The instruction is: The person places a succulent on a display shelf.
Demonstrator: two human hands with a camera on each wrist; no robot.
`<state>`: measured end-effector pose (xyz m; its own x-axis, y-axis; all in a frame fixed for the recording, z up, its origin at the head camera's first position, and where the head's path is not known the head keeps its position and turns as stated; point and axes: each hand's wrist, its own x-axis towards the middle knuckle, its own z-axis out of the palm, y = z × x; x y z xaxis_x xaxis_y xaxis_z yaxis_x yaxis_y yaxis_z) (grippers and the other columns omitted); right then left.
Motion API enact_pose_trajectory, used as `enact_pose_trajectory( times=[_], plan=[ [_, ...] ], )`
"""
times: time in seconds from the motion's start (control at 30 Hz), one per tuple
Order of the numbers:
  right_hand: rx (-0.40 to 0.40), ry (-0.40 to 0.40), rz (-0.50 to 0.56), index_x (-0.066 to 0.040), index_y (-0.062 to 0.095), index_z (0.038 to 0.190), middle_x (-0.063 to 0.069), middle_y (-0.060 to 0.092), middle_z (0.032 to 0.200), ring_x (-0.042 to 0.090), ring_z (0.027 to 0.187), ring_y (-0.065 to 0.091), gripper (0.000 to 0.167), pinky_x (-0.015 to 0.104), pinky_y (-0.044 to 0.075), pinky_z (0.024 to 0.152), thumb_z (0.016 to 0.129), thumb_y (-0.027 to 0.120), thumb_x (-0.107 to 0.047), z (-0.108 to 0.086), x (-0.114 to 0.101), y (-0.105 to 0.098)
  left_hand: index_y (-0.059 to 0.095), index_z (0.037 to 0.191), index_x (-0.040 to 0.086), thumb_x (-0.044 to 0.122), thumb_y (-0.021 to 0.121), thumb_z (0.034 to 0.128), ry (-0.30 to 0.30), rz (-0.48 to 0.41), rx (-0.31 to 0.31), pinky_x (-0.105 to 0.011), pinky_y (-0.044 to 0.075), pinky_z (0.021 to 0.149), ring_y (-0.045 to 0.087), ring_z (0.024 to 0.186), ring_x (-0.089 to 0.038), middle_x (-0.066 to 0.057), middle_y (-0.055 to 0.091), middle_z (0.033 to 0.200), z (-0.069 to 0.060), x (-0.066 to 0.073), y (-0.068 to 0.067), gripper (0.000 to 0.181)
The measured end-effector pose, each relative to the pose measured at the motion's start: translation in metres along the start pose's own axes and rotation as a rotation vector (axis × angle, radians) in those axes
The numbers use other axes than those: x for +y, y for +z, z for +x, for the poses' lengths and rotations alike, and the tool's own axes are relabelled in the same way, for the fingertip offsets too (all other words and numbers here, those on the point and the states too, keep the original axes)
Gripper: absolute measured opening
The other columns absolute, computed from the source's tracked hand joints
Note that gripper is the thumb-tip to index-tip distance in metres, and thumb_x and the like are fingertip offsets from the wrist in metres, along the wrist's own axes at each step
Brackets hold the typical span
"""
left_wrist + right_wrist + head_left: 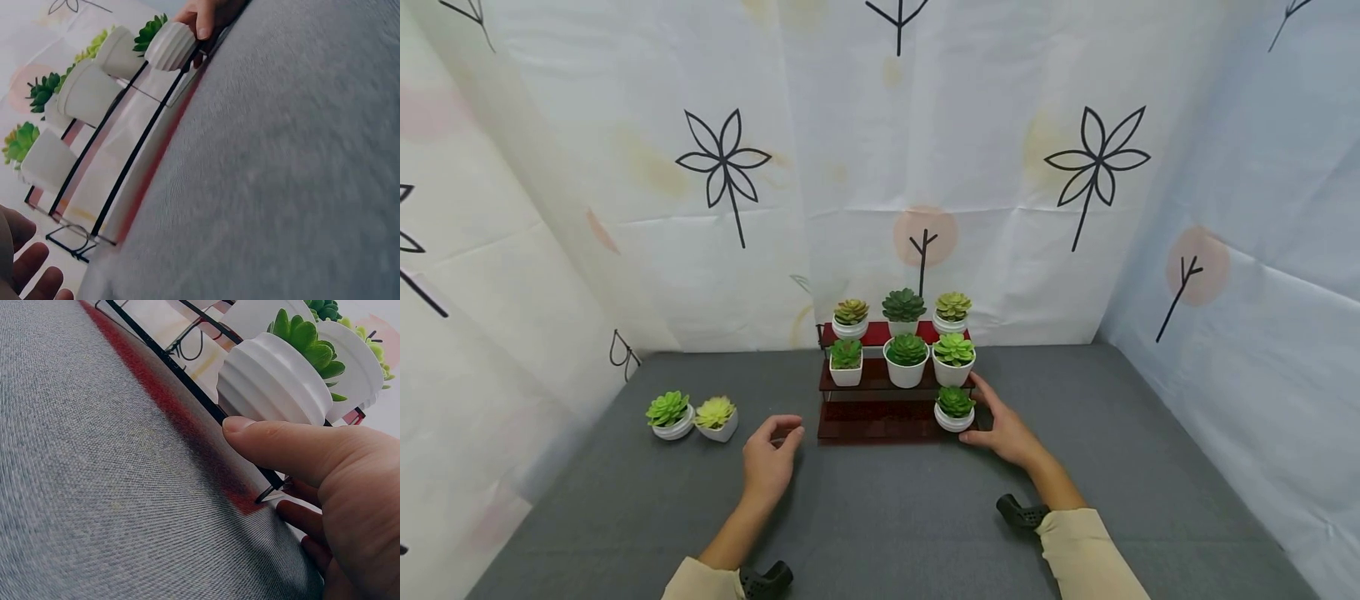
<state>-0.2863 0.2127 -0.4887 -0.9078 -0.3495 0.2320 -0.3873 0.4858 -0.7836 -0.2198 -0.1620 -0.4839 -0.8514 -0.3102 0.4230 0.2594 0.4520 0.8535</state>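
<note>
A tiered plant stand (880,423) with dark red shelves carries small succulents in white pots. On its bottom shelf, at the right end, sits a green succulent in a ribbed white pot (954,417). My right hand (1009,433) is at that end, its thumb along the front edge by the pot's base; the other fingers lie past the stand's side. In the right wrist view the thumb (281,447) reaches the black front rail beside the ribbed pot (269,381). My left hand (769,462) hovers left of the stand, fingers loosely bent, holding nothing.
Two more potted succulents, one in a ribbed round pot (672,417) and one in an angular pot (717,419), stand on the grey cloth (880,517) at left. Several pots fill the stand's upper two shelves. Printed fabric walls (850,150) enclose the back and sides.
</note>
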Motion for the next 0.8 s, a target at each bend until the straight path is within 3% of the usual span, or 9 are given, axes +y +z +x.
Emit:
enact_pose_trajectory(
  times=[0.27,0.43,0.67,0.8],
  plan=[
    [-0.006,0.007,-0.01,-0.014,0.018,0.156,0.027,0.044,0.142,0.045,0.132,0.037,0.102,0.066,0.029,0.101,0.078,0.082,-0.021,0.0,-0.002,-0.002,0.073,0.095,0.004,0.002,0.07,0.0876,-0.071,0.059,0.017,-0.016,0.045,0.07,0.061,0.083,-0.015,-0.007,0.071,0.09,-0.001,-0.009,-0.017,0.008],
    [-0.004,0.009,-0.013,-0.013,0.018,0.156,0.027,0.044,0.142,0.045,0.133,0.037,0.101,0.066,0.029,0.101,0.078,0.082,-0.021,0.0,-0.002,-0.001,0.072,0.096,0.003,0.002,0.069,0.0882,-0.076,0.087,0.018,-0.013,0.043,0.066,0.06,0.078,-0.012,-0.009,0.07,0.09,0.0,-0.015,-0.029,0.008],
    [-0.002,0.004,-0.013,-0.013,0.018,0.156,0.027,0.044,0.142,0.045,0.132,0.037,0.101,0.067,0.03,0.1,0.078,0.082,-0.022,0.0,-0.001,-0.001,0.072,0.1,0.005,0.007,0.068,0.0906,-0.152,0.133,0.015,-0.016,0.043,0.065,0.058,0.079,-0.01,-0.008,0.07,0.095,0.0,-0.022,-0.048,0.011],
    [-0.004,0.0,-0.007,-0.013,0.018,0.156,0.027,0.045,0.142,0.045,0.132,0.038,0.101,0.067,0.029,0.1,0.078,0.082,-0.021,0.0,-0.001,-0.001,0.072,0.099,0.006,0.01,0.071,0.0886,-0.195,0.184,0.051,-0.02,0.044,0.063,0.06,0.08,-0.012,-0.009,0.07,0.093,-0.001,-0.025,-0.055,0.012]
  ],
)
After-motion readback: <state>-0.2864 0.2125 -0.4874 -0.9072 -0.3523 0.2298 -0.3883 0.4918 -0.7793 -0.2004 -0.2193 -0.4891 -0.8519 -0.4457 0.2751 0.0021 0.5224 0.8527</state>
